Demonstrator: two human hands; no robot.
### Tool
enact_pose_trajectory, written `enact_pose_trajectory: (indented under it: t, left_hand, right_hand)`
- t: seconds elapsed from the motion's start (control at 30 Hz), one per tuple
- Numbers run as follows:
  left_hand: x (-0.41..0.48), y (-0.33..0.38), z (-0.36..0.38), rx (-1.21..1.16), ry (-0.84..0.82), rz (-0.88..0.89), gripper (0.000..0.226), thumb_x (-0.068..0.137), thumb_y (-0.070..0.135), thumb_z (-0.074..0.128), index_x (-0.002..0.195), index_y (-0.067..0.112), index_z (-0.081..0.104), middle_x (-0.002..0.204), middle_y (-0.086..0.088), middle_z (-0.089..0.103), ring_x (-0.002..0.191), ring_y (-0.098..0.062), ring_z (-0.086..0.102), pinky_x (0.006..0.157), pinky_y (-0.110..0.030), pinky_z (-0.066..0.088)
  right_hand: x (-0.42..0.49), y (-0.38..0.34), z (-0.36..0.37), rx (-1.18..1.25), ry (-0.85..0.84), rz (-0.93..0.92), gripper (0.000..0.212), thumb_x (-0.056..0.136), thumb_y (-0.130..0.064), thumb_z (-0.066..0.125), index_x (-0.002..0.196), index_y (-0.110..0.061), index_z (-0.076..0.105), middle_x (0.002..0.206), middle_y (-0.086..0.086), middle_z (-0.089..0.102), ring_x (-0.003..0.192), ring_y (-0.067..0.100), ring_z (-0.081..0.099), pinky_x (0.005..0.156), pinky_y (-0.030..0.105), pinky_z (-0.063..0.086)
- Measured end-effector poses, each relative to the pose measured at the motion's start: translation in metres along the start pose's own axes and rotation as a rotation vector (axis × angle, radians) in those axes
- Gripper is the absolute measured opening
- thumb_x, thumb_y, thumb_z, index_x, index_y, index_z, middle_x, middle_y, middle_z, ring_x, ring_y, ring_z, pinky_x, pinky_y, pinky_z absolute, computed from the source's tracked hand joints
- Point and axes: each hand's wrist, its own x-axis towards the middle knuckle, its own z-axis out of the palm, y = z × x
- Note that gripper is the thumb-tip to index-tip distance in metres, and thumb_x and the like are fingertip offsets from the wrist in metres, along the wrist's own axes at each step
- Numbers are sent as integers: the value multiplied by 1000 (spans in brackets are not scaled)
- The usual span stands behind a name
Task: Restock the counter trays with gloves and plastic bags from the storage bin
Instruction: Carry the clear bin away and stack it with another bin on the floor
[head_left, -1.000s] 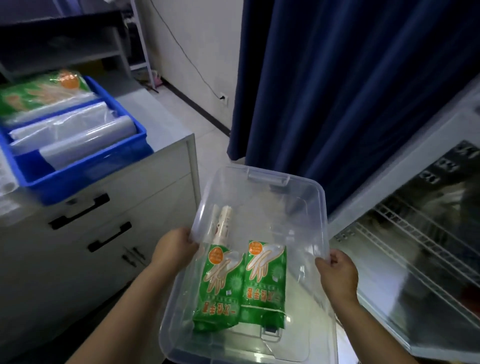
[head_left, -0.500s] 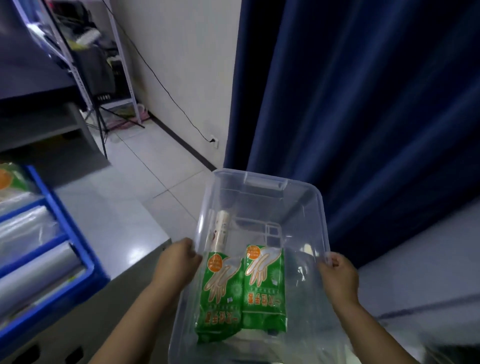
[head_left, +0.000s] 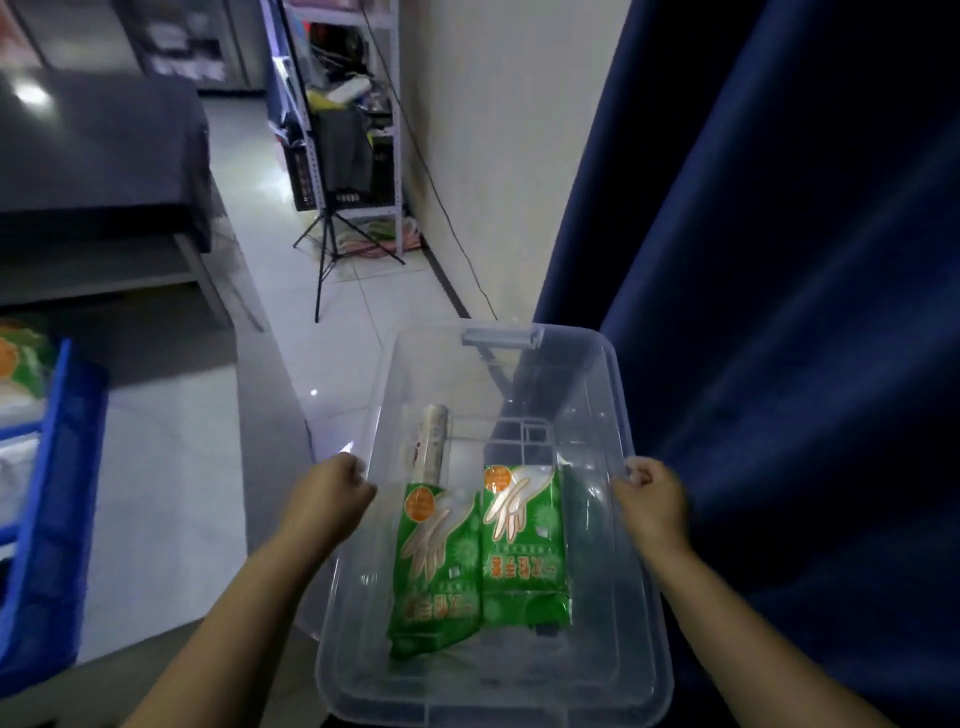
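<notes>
Clear plastic bin (head_left: 597, 364), lower centre, gripped at both long rims: left hand (head_left: 332, 499) curled over the left edge, right hand (head_left: 652, 499) curled over the right. Inside, two green glove packs (head_left: 522, 540) side by side, touching, with a roll (head_left: 431, 441) just above the left one. Blue tray (head_left: 57, 467) at far left on the desk (head_left: 166, 493), with a green packet (head_left: 21, 358) and pale stock, cut off by the frame. Looks partly restocked; three items in the bin not yet moved across.
</notes>
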Motion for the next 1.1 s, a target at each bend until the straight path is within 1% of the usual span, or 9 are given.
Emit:
enact_pose_trajectory:
  t: [0.1,0.17,0.23,0.33,0.47,0.57,0.73,0.97,1.1]
  left_hand:
    - [18,4,1,13,79,-74,19,81,14,61,95,3,64,98,-23,68,92,-38,60,66,-30,35]
    - [34,8,-1,17,141,-113,13,80,15,61,86,4,63,93,-23,68,88,-38,61,63,-29,32]
    - [54,13,-5,17,193,-148,8,79,15,61,74,8,60,84,-22,67,79,-37,59,60,-29,31]
    - [93,15,-13,6,224,-199,25,78,15,60,57,15,46,67,-14,57,65,-30,48,57,-30,29]
    - [164,10,-23,-51,242,-240,30,78,14,61,52,16,45,54,-3,47,58,-26,46,47,-27,25]
    - [224,12,-34,-122,241,-262,27,79,11,60,55,12,47,57,-5,49,58,-25,45,49,-27,26]
    - [325,19,-66,-145,218,-233,8,80,21,61,81,13,60,78,-9,62,74,-29,56,62,-29,37]
    - [419,17,-97,-194,272,-262,10,76,22,62,70,14,60,60,0,59,61,-23,58,51,-27,35]
    - [469,10,-109,-215,317,-315,9,77,23,61,73,15,62,62,1,61,60,-19,58,50,-24,37]
  right_hand:
    - [42,-16,20,-24,-80,-79,10,75,-1,64,75,-11,61,76,11,56,65,23,50,60,28,39]
    - [67,-30,38,-2,-107,-119,8,73,4,62,70,-3,60,72,11,50,62,22,45,59,29,38]
    - [92,-46,58,28,-136,-135,18,71,9,60,61,-5,55,70,10,44,60,20,40,56,28,35]
    - [128,-71,89,44,-197,-160,44,71,9,58,53,-24,36,65,4,36,54,14,32,49,25,27]
    - [183,-102,138,-41,-213,-182,32,72,2,60,53,-17,42,63,2,39,54,15,34,50,27,28]
    - [224,-133,174,-76,-207,-181,21,71,4,61,57,-2,46,62,9,41,58,20,36,52,29,29]
    - [291,-188,220,-111,-207,-219,29,71,4,62,56,-11,41,56,6,35,54,15,31,47,30,23]
    - [363,-245,283,-179,-226,-222,15,75,-8,64,63,-13,56,63,4,55,56,15,47,52,29,34]
    - [407,-277,335,-171,-275,-269,19,74,-6,63,63,-15,51,67,6,52,59,21,49,57,30,40]
